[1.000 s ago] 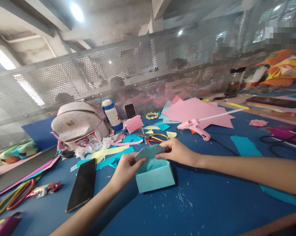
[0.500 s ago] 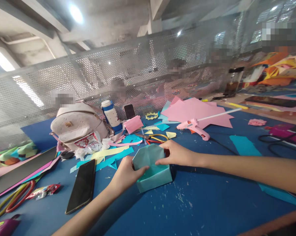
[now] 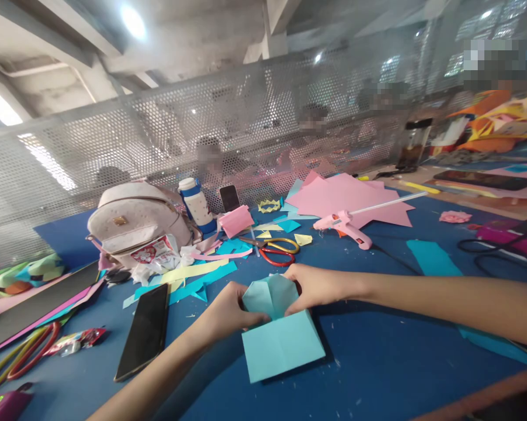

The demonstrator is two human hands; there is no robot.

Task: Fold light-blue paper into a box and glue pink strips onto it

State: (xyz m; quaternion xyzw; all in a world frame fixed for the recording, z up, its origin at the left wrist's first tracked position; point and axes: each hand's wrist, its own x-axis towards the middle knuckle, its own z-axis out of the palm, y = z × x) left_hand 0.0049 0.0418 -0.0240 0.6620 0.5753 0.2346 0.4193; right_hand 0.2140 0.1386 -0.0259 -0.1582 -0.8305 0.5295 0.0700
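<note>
A light blue folded paper box (image 3: 283,346) rests on the blue table in front of me, its front wall facing me and its back flap standing up with angled corners. My left hand (image 3: 231,311) grips the box's left side, thumb on the inside and fingers behind the flap. On the right side, my right hand (image 3: 316,286) pinches the flap the same way, with its fingertips partly hidden behind the paper. Just beyond the box lie scissors (image 3: 279,257) with red and yellow handles.
A pink glue gun (image 3: 346,227) lies right of the scissors, before pink paper sheets (image 3: 346,199). Paper strips (image 3: 202,273), a black phone (image 3: 144,330), a backpack (image 3: 136,216) and a bottle (image 3: 197,204) are to the left. A perforated metal screen (image 3: 246,128) stands behind.
The box has tipped back and come nearer to me, so its front wall now shows broadly and its inside less. Both hands keep hold; the scissors' handles are more exposed.
</note>
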